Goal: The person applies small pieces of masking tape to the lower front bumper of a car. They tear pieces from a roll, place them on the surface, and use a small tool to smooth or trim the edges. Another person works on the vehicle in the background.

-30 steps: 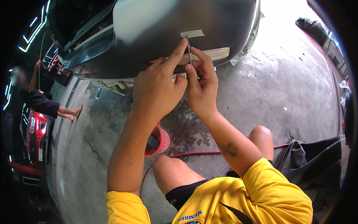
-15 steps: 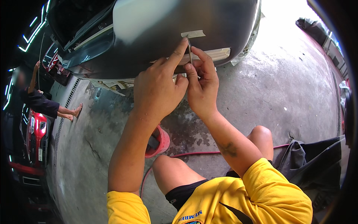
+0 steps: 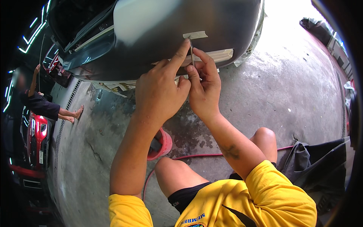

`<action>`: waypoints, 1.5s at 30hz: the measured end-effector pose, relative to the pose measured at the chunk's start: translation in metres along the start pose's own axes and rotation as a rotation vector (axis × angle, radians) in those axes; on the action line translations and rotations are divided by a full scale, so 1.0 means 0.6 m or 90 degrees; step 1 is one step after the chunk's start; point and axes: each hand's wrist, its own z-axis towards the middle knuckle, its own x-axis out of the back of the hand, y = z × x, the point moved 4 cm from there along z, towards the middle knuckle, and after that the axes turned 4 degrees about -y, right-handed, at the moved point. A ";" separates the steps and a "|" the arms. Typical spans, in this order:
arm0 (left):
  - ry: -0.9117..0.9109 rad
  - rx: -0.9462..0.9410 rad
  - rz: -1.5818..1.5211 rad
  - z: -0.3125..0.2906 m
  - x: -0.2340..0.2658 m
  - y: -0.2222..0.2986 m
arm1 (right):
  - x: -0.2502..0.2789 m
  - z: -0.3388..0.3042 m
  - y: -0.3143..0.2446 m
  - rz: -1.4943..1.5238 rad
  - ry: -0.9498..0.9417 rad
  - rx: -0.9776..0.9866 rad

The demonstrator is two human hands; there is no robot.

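Observation:
A dark grey car bumper (image 3: 151, 49) with a pale patch stands in front of me. A short strip of masking tape (image 3: 195, 34) is stuck on it, and longer tape strips (image 3: 221, 55) cover a slot below. My left hand (image 3: 159, 90) stretches its index finger up to the tape's lower left edge; its other fingers bend underneath, partly hidden. Between thumb and fingers, my right hand (image 3: 206, 81) pinches a slim metal tool (image 3: 192, 56), held upright. The tool's upper end meets the bumper beside my left fingertip; its lower end is hidden.
A red bucket (image 3: 165, 142) stands on the wet concrete floor below my left forearm. A red hose (image 3: 198, 155) runs past my knees. Dark sheeting (image 3: 317, 162) lies at the right. Farther left are another person (image 3: 45, 106) and a red car (image 3: 37, 132).
The metal tool and my right fingers have shifted very slightly left. My left hand stays in place, with its index fingertip at the tape.

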 end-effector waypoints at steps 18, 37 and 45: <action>-0.020 0.010 0.009 0.003 0.004 0.001 | -0.006 -0.002 0.001 0.066 -0.017 -0.030; -0.010 0.013 -0.042 0.000 -0.008 0.007 | 0.026 0.002 -0.028 -0.088 -0.026 -0.002; -0.001 0.019 -0.070 -0.003 -0.015 0.007 | 0.039 0.007 -0.038 -0.144 -0.036 -0.002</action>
